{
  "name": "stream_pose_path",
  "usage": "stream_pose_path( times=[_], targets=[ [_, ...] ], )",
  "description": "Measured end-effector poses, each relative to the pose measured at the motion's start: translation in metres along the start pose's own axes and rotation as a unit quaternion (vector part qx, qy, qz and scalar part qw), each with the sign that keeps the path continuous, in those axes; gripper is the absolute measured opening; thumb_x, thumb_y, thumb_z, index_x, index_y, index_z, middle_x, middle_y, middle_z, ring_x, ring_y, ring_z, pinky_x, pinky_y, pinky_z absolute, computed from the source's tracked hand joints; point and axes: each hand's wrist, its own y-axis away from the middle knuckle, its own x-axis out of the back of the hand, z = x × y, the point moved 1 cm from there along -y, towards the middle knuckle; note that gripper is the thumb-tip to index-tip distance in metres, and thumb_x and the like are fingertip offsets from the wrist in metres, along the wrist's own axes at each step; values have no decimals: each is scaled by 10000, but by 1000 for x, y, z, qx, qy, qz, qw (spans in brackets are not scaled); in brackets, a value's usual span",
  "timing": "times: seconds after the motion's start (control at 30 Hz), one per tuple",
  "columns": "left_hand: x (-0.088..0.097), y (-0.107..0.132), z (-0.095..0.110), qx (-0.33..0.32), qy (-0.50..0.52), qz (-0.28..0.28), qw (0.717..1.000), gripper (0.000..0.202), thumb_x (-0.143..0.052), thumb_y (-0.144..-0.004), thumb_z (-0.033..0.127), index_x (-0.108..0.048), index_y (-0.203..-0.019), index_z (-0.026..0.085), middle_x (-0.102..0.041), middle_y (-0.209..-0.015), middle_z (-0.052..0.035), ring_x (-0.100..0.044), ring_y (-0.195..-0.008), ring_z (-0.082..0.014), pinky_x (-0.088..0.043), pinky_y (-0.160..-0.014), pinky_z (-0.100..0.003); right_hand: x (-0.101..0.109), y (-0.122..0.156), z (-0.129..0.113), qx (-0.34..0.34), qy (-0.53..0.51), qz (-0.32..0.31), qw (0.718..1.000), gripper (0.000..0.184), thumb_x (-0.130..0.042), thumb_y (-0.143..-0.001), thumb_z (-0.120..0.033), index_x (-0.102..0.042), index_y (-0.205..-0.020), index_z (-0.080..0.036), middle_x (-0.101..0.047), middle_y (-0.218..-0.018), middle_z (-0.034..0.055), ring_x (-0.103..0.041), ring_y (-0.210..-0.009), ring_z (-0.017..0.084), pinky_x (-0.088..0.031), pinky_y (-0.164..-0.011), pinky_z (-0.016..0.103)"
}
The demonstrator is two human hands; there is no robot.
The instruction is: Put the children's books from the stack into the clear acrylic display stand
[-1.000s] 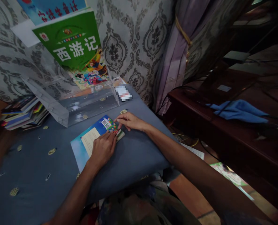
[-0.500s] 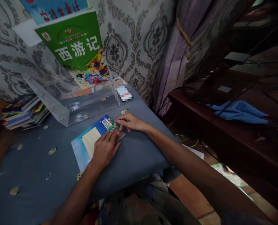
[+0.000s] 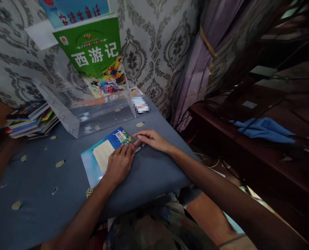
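Note:
A thin book (image 3: pixel 91 159) with a blue back cover, a cream text panel and barcodes lies on the blue tablecloth. Flat across its near right part rests my left hand (image 3: pixel 120 161), its fingers together and stretched toward the right edge. My right hand (image 3: pixel 153 139) is at that edge, with fingers extended and tips at or very near the cover's corner. A small pale strip (image 3: pixel 137 149) shows under the book's right edge, between my hands. Whether my right fingertips pinch the edge is hard to see, but they look outstretched.
Behind the book, a clear acrylic stand (image 3: pixel 104 121) bears a green book (image 3: pixel 97 55), with a blue book (image 3: pixel 78 14) behind it. Several books are stacked (image 3: pixel 31 119) at left. A phone-like item (image 3: pixel 140 103) lies by the stand. Right: a dark red desk (image 3: pixel 222 139) with a blue cloth (image 3: pixel 266 130).
The view has shifted slightly, so the stand and books appear further right. My right fingers look straighter, and less of the pale strip under the book's edge shows. My left hand stays on the book.

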Motion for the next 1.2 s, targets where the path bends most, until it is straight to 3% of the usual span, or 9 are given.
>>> stream_pose_path(
  times=[0.37,0.7,1.2],
  targets=[
    [0,-1,1,-9,-8,12,1000,284,-434,-1013,251,-643,-1164,133,-695,-1206,-139,-645,-1149,-265,-533,-975,-384,0,-3,3,-15,-15,18,1000,344,-544,-944,-385,-671,-1145,-136,-783,-918,94,-733,-849,165,-470,-592,202],
    [-1,0,1,-16,-26,43,999,271,-436,-1008,214,-652,-1148,127,-720,-1123,-121,-660,-1111,-261,-553,-924,-371,1,-2,0,4,-37,18,999,406,-614,-895,-491,-696,-1107,-155,-786,-878,84,-734,-820,181,-464,-563,213],
    [-4,1,1,-10,-7,15,1000,300,-435,-1010,222,-623,-1220,118,-684,-1203,-151,-628,-1169,-283,-532,-970,-412,1,0,-3,7,-23,5,1000,486,-587,-895,-549,-700,-1122,-134,-764,-786,75,-692,-693,151,-425,-525,212]
  ],
)
